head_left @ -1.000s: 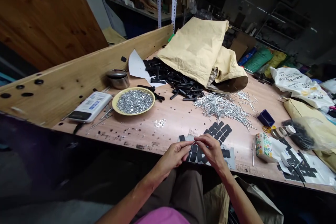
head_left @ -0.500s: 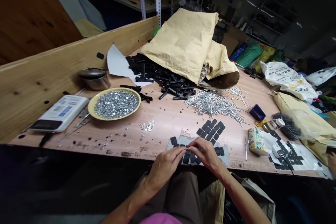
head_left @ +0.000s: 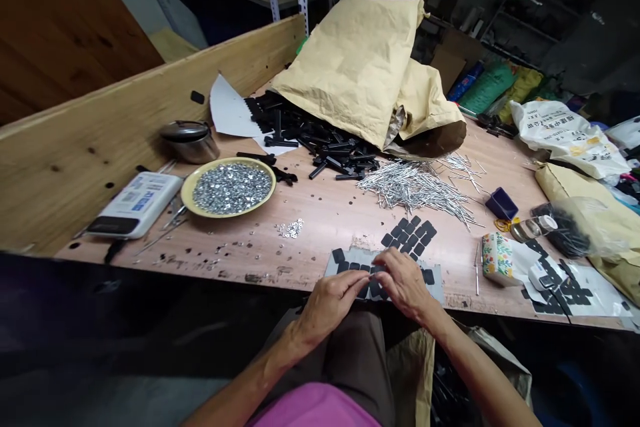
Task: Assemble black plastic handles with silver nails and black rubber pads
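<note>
At bench, with bag toward back, rods in front of bag, dish to left. Near edge: grey sheet. Above sheet, left hand pinched closed; right hand curled in tight, hold impossible to tell. Below hands: black pads, some on sheet. Smallest: tiny bit at meeting fingertips, apparently in left pinch, too small to identify. Versus half a second ago: view shifted, right hand slightly more arched; same fingertip work, likely unfinished.

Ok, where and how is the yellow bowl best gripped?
I'd probably take the yellow bowl by its rim, from the near right: its sides flare outward, while a white device lies close on its left and black pieces behind it.
</note>
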### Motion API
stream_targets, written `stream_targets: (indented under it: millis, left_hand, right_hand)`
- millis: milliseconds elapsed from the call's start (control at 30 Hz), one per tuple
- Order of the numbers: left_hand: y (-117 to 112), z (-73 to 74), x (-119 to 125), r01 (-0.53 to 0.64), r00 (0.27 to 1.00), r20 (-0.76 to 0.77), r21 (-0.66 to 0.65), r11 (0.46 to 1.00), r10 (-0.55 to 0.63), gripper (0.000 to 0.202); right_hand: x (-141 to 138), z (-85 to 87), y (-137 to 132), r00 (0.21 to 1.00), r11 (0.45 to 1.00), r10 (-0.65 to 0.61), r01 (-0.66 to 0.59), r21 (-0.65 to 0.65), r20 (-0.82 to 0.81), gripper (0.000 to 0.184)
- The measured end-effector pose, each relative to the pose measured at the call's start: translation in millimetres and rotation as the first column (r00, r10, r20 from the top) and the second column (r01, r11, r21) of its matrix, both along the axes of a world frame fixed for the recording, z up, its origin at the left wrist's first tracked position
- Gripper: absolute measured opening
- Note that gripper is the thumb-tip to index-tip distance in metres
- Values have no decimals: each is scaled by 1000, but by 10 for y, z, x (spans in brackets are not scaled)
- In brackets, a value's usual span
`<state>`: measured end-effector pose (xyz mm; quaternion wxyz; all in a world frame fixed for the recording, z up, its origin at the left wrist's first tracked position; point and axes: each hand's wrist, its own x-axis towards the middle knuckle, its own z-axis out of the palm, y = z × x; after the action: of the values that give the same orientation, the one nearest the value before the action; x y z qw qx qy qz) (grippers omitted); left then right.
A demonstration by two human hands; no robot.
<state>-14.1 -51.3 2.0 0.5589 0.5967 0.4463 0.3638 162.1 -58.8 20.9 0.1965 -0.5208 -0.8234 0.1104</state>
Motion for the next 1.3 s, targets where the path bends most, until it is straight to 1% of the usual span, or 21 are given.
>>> stream_targets:
  millis: [33, 100, 133, 200, 267, 300, 367, 467, 533, 567, 633, 700, 733, 800, 867, 933, 1033, 1100, 1133, 1200, 1300]
  left_hand:
    - [8, 15, 6, 1, 1000, 16, -12, 1000, -1, 12]
    - [20, 38, 13, 15, 999, 34, -20, 1000, -14, 14]
    - [22, 43, 15, 26, 999, 35, -13, 1000, -25, 14]
    - [19, 45, 15, 43, 999, 25, 15, 999, -43, 16]
    - [5, 37, 9, 51, 999, 3, 48, 998, -51, 16]
    - [-5, 30, 5, 51, 999, -15, 68, 996, -51, 16]
    - [-31, 12, -3, 56, 997, -60, 116, 992, -49, 15]
    - [-74, -16, -2, 90, 990, -124, 166, 982, -70, 16]
    - [-93, -25, 14, 107, 986, -145, 174, 979, -82, 17]
    - [-97, -25, 26, 110, 986, -144, 172, 979, -85, 17]
    - [-87, -13, 50, 106, 989, -117, 148, 983, -89, 19]
    - [-59, 6, 67, 112, 992, -76, 97, 989, -105, 22]
    - [-42, 15, 70, 119, 991, -63, 73, 990, -115, 24]
    - [-19, 28, 70, 134, 990, -61, 62, 989, -130, 29]
    - [-19, 30, 69, 141, 988, -71, 93, 986, -135, 31]
    - [-42, 22, 75, 141, 988, -80, 141, 980, -131, 30]
    - [-80, 1, 96, 140, 987, -110, 198, 970, -120, 28]
    - [-79, -7, 108, 132, 988, -110, 200, 971, -112, 28]
    - [-67, -6, 110, 130, 988, -102, 187, 974, -113, 29]
    - [-29, 3, 108, 131, 989, -86, 150, 980, -119, 31]
    - [16, 28, 103, 143, 987, -87, 114, 983, -134, 33]
  right_hand:
    - [15, 39, 3, 997, 999, -24, 21, -42, -78, 35]
    - [42, 106, 7, 975, 994, -25, 0, -109, -219, 34]
    - [51, 129, 7, 965, 992, -2, -31, -123, -264, 32]
    - [60, 157, 2, 954, 990, 51, -88, -113, -295, 30]
    - [57, 163, -11, 963, 991, 92, -113, -73, -252, 31]
    - [52, 160, -19, 973, 992, 109, -120, -44, -202, 32]
    - [40, 138, -39, 990, 991, 134, -134, 14, -48, 32]
    - [25, 66, -66, 972, 979, 169, -185, 84, 165, 39]
    - [24, 17, -78, 960, 973, 181, -206, 102, 216, 46]
    - [28, 4, -82, 962, 975, 170, -196, 103, 214, 49]
    - [42, 17, -85, 978, 989, 110, -126, 83, 175, 53]
    - [63, 77, -81, 995, 998, 39, -43, 44, 95, 51]
    - [74, 115, -77, 999, 999, 26, -27, 22, 48, 48]
    - [89, 175, -69, 998, 999, 50, -50, 5, -32, 41]
    - [87, 188, -65, 993, 994, 102, -100, 38, -55, 39]
    - [69, 152, -66, 992, 988, 127, -125, 95, -11, 42]
    - [41, 82, -70, 990, 983, 97, -112, 148, 102, 50]
    - [44, 77, -69, 991, 990, 52, -67, 126, 121, 55]
    - [54, 91, -66, 994, 994, 31, -41, 98, 100, 55]
    - [86, 134, -59, 1000, 999, 16, -16, 32, 18, 49]
    - [121, 172, -45, 995, 997, 77, -78, -1, -69, 39]
